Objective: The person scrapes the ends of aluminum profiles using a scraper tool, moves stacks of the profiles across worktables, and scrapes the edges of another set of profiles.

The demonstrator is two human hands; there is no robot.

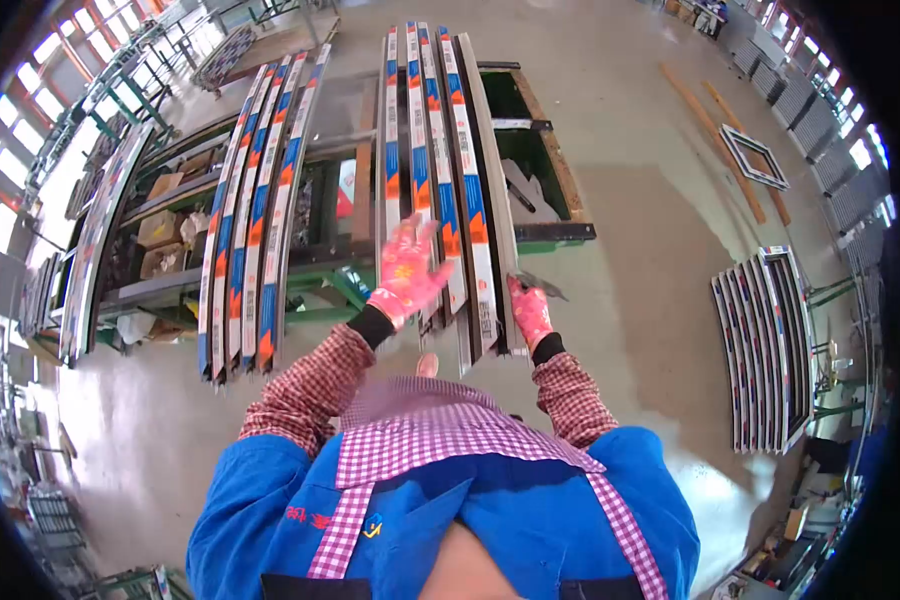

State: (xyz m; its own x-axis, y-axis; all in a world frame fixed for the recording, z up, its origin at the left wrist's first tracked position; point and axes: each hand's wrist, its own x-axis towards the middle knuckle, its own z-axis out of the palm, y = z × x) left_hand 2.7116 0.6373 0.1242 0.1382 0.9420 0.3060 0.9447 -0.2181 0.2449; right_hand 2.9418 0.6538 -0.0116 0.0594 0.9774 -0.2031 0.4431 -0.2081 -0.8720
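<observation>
My left hand (pixel 410 272), in a pink patterned glove, has its fingers spread over the near part of a group of long profiles. These profiles (pixel 448 185) carry white, blue and orange film and lie side by side. On their right, my gloved right hand (pixel 530 312) is closed around a dark grey pointed tool (pixel 544 286), whose kind I cannot tell. That hand is right beside the near end of the outermost, plain grey profile (pixel 492 160). Part of the tool is hidden by the fingers.
A green-framed workbench (pixel 550 232) with open compartments supports the profiles. Another group of filmed profiles (pixel 260 215) lies to the left. Stacked frames (pixel 765 350) stand on the right, and a small frame (pixel 755 158) rests by wooden strips (pixel 715 140) on the floor.
</observation>
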